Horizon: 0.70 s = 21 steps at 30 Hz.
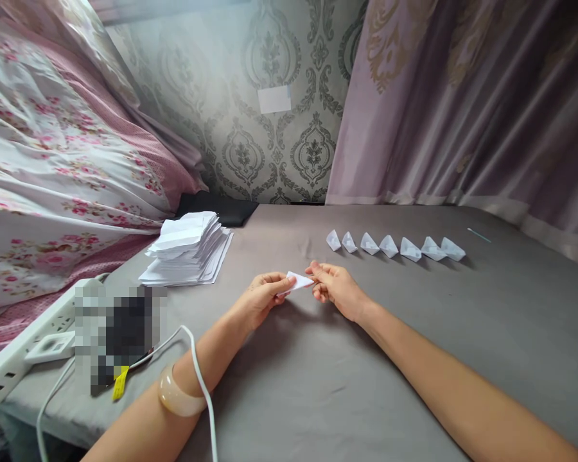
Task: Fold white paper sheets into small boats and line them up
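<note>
A small piece of folded white paper (299, 281), pointed at its right end, is held above the grey tabletop. My left hand (268, 292) grips its left part, thumb on top and fingers curled beneath. At the pointed end, my right hand (334, 285) is closed in a pinch at the tip; the fingers partly hide the contact. Beyond my right hand, several small folded paper boats (370, 244) stand in a row. To the left of my left hand lies a tall, uneven stack of white paper sheets (187, 247).
A white power strip (52, 324) with a plugged-in charger (52, 346) lies along the left edge. A white cable (196, 359) crosses my left forearm, near a blurred-out dark object (130, 324). A thin stick (479, 235) lies far right. Curtains (443, 128) hang behind.
</note>
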{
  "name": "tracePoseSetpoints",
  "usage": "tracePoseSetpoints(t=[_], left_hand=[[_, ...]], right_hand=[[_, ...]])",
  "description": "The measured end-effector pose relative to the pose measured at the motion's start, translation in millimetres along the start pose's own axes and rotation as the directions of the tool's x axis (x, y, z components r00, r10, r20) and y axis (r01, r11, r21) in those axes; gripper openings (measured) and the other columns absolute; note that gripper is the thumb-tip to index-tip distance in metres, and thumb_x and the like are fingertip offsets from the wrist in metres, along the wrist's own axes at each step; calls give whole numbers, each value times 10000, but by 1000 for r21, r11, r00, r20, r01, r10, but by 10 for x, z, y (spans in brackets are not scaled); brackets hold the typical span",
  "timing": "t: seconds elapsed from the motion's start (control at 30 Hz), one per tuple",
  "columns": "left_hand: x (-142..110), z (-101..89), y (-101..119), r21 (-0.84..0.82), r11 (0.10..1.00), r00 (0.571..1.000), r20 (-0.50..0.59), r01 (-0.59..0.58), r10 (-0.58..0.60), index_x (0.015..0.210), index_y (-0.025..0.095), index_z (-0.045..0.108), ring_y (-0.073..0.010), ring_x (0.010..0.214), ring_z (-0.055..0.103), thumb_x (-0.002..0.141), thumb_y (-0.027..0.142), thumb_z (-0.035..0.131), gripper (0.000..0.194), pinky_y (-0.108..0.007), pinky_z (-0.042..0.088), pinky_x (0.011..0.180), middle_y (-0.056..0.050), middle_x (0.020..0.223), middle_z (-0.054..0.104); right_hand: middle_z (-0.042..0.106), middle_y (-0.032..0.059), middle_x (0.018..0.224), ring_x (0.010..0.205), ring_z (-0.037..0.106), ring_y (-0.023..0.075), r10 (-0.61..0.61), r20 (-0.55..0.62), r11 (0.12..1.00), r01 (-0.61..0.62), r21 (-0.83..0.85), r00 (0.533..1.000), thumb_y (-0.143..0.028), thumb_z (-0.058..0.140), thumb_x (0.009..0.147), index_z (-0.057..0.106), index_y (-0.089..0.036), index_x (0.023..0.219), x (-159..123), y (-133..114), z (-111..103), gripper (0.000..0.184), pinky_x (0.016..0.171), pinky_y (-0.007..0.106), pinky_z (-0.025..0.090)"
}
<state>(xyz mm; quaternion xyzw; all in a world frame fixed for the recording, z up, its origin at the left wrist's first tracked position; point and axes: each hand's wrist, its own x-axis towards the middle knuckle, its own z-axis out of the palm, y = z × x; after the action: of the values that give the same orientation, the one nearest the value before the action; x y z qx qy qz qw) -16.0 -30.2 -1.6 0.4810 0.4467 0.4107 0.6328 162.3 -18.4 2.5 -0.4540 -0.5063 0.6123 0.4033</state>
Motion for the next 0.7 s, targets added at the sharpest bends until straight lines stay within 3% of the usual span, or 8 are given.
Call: tracePoseSetpoints(t=[0.07, 0.13, 0.27, 0.5, 0.7], left_hand=[[10, 6, -7, -67, 998, 1000, -26, 6, -8, 647, 133, 632, -64, 517, 364, 638, 412, 745, 302, -213, 258, 476, 27, 555, 434], [20, 10, -17, -91, 996, 998, -60, 16, -22, 638, 134, 629, -64, 528, 374, 624, 382, 761, 281, -210, 276, 481, 19, 579, 452], [17, 22, -18, -112, 993, 996, -75, 33, -42, 607, 133, 620, -64, 538, 379, 603, 357, 777, 273, -209, 281, 484, 9, 599, 476], [-16, -29, 18, 25, 995, 995, 25, 92, -93, 704, 103, 644, -41, 483, 350, 670, 510, 699, 413, -213, 222, 467, -9, 628, 537], [27, -33, -26, 46, 999, 999, -32, 19, -18, 679, 105, 632, -37, 457, 351, 663, 486, 715, 390, -213, 215, 468, 4, 570, 530]], right_hand=[[624, 51, 677, 449, 489, 89, 67, 36, 998, -68, 13, 997, -625, 460, 809, 577, -152, 777, -11, -20, 0, 489, 413, 226, 313], [586, 38, 617, 425, 453, 82, 80, 84, 996, -76, -44, 993, -655, 407, 818, 570, -149, 706, -24, -18, 18, 544, 399, 225, 277], [414, -55, 503, 416, 299, 52, -40, 137, 991, 57, -124, 990, -598, 531, 784, 531, -169, 624, -36, 34, 81, 458, 422, 221, 204], [347, -67, 467, 476, 298, 72, -196, -30, 955, 183, -233, 980, -547, 571, 770, 566, -166, 575, 14, 79, 24, 429, 495, 247, 228], [421, -55, 477, 446, 315, 59, -111, -46, 993, 109, -54, 993, -569, 608, 743, 598, -160, 594, 20, 88, -7, 435, 470, 240, 231]])
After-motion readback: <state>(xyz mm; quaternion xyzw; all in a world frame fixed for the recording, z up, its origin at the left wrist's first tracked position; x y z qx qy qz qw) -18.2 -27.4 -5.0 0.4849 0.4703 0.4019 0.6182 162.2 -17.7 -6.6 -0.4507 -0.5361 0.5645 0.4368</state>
